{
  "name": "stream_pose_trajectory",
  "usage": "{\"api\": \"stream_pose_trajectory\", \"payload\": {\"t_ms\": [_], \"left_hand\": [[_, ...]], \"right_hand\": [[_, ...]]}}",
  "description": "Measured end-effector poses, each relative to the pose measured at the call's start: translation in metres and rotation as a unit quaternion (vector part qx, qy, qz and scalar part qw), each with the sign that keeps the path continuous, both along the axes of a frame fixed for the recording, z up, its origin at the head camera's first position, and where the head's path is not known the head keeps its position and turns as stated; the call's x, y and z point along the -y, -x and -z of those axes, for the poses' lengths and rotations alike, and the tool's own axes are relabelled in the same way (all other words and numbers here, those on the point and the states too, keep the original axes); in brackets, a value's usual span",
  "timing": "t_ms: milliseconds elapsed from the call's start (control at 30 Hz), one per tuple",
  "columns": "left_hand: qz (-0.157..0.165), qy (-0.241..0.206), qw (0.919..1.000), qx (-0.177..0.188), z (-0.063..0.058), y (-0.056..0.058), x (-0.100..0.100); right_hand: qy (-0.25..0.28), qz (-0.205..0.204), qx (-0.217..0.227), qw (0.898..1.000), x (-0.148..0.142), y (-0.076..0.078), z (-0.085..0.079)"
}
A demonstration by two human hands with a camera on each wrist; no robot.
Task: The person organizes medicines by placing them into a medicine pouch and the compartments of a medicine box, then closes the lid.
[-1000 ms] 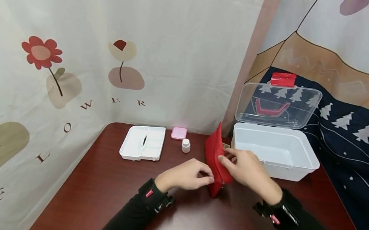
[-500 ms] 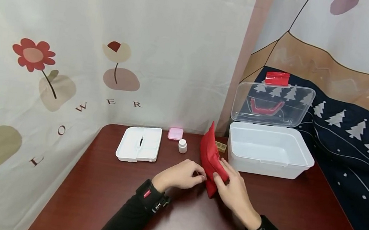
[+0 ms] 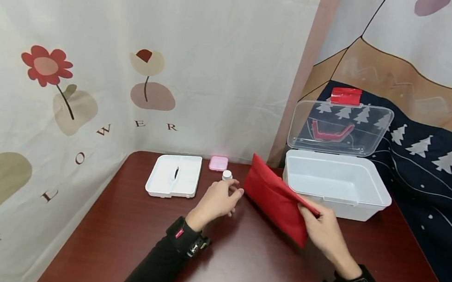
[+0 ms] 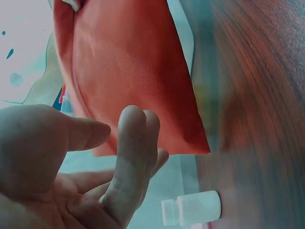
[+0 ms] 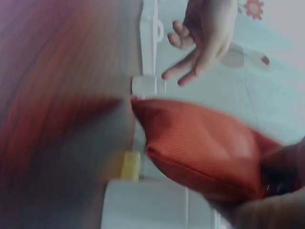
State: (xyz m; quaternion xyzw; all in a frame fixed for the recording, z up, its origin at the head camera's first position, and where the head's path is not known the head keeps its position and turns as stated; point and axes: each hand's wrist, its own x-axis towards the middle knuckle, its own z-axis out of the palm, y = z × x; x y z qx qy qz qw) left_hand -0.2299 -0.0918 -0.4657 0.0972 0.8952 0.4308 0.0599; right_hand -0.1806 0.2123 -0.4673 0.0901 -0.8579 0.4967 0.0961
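A red fabric pouch (image 3: 275, 202) is raised at a slant over the table, one end gripped between the thumb and fingers of my right hand (image 3: 326, 231). In the right wrist view the pouch (image 5: 200, 148) stretches away from that hand. My left hand (image 3: 214, 202) is left of the pouch with fingers loosely bent and nothing between them. Just beyond its fingertips stands a small white capped bottle (image 3: 227, 175), partly covered by the hand in the head view. In the left wrist view the bottle (image 4: 198, 208) shows apart from the fingers.
A white compartment case (image 3: 173, 177) and a small pink box (image 3: 218, 163) lie at the table's back. On the right stands a white bin (image 3: 338, 186) with its clear lid (image 3: 338, 128) raised. A yellowish block (image 5: 130, 166) sits near the bin, seen past the pouch.
The right hand has shifted its grip to the pouch's near end, lifting and swinging it to the right. My left hand has left the pouch and moved up toward the bottle.
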Motion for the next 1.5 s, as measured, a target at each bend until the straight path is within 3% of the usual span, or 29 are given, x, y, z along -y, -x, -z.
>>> {"api": "stream_pose_trajectory", "payload": {"t_ms": [167,267,333,400,500,600,700,767,933,1000,1100,1200,1333,1500], "left_hand": [[0.018,-0.014,0.9983,0.053,0.006,0.004,-0.001],[0.043,-0.026,0.9966,0.065,0.013,0.007,0.000],[0.053,-0.027,0.9962,0.064,0.016,0.008,0.001],[0.058,-0.028,0.9961,0.061,0.018,0.009,0.002],[0.052,-0.003,0.9970,0.058,0.018,0.008,0.003],[0.043,0.075,0.9959,0.029,0.015,0.007,0.003],[0.038,0.156,0.9870,-0.013,0.009,0.006,0.001],[0.043,0.180,0.9821,-0.034,0.002,0.005,-0.002],[0.092,0.151,0.9815,-0.073,-0.025,0.002,-0.014],[0.112,0.131,0.9809,-0.091,-0.037,0.006,-0.025],[0.119,0.095,0.9827,-0.106,-0.053,0.020,-0.046],[0.123,0.041,0.9886,-0.075,-0.061,0.036,-0.072],[0.128,-0.001,0.9918,-0.011,-0.062,0.052,-0.104],[0.094,-0.017,0.9942,0.049,-0.065,0.066,-0.131]], "right_hand": [[0.024,-0.120,-0.060,0.991,-0.024,0.004,0.008],[0.010,-0.187,-0.047,0.981,-0.036,0.008,0.016],[-0.016,-0.203,-0.026,0.979,-0.044,0.009,0.021],[-0.048,-0.191,-0.004,0.980,-0.051,0.008,0.025],[-0.106,-0.138,0.027,0.984,-0.059,0.006,0.029],[-0.145,-0.092,0.044,0.984,-0.063,0.004,0.029],[-0.163,-0.057,0.032,0.984,-0.065,0.001,0.024],[-0.168,-0.027,0.019,0.985,-0.067,-0.003,0.014],[-0.159,0.050,-0.005,0.986,-0.084,-0.007,-0.026],[-0.152,0.075,-0.010,0.985,-0.095,0.000,-0.042],[-0.141,0.099,0.022,0.985,-0.114,0.019,-0.063],[-0.148,0.120,0.081,0.978,-0.135,0.041,-0.076],[-0.188,0.142,0.137,0.962,-0.160,0.069,-0.082],[-0.237,0.109,0.176,0.949,-0.180,0.098,-0.085]]}}
